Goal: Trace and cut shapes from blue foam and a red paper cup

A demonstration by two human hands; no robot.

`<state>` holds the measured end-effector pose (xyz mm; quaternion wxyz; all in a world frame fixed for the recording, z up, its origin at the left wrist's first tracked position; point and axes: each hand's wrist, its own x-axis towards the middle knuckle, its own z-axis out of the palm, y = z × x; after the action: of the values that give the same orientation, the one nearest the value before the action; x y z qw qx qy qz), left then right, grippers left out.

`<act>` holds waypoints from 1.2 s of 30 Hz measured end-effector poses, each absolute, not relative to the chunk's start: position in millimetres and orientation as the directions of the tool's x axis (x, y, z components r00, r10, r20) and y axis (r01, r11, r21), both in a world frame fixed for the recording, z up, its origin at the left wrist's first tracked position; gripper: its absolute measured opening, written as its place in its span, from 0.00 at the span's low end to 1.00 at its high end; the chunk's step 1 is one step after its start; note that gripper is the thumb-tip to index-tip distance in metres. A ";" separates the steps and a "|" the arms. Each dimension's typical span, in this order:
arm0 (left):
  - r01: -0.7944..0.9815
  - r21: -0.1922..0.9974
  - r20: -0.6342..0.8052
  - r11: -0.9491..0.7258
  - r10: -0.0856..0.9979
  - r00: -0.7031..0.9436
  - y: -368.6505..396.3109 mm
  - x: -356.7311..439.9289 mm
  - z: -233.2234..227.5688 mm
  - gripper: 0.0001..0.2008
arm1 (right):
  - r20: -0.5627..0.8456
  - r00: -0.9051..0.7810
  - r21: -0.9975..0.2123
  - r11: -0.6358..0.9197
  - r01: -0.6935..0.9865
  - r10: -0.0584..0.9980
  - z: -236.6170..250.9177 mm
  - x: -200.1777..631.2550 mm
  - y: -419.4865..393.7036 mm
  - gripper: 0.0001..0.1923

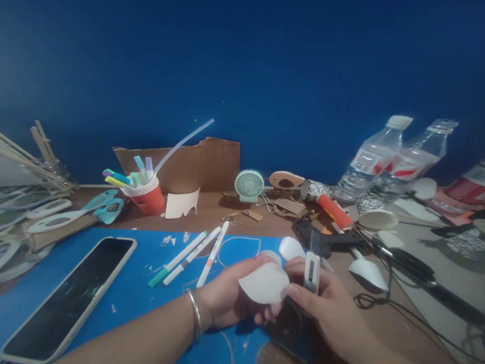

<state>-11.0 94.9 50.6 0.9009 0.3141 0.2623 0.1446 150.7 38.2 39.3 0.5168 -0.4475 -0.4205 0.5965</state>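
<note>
Above the blue sheet on the counter, I see my left hand with its grip closed around a white paper cutout, while my right hand clasps a small cutter upright just beside it.

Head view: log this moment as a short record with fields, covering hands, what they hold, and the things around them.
left hand: pinches a white paper cut-out
right hand: grip closed on a utility knife, held upright beside the cut-out
under hands: blue sheet on a brown table
left of hands: phone, three markers
behind: red cup, mini fan, two water bottles
</note>
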 end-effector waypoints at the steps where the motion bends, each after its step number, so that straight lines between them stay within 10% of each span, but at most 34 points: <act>1: -0.087 0.661 -0.386 0.746 0.437 0.812 94.3 -10.2 50.0 0.22 | -0.120 -0.072 -0.960 -0.134 -0.248 0.990 39.0 150.4 38.1 0.11; 4: -0.105 0.782 -0.337 0.615 0.558 0.758 92.7 -9.0 49.3 0.20 | -0.211 -0.031 -0.925 -0.210 -0.316 0.977 35.2 150.7 39.5 0.12; 8: -0.143 0.990 0.069 0.006 0.853 0.518 91.6 -12.5 53.7 0.19 | -0.287 0.137 -0.883 -0.206 -0.423 0.948 31.6 152.9 45.8 0.13; 14: 0.233 0.845 0.302 -0.481 0.790 0.534 91.9 -17.9 57.5 0.27 | -0.298 0.144 -0.859 -0.199 -0.471 0.944 33.7 153.7 49.3 0.13; 36: 0.248 0.851 0.322 -0.463 0.832 0.451 92.7 -15.6 52.1 0.22 | -0.231 0.080 -0.892 -0.178 -0.416 0.970 29.6 154.0 45.4 0.14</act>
<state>-15.6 92.7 52.1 0.3784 0.7632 0.3538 0.3863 154.0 45.4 29.6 0.5680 -0.4660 -0.2970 0.6099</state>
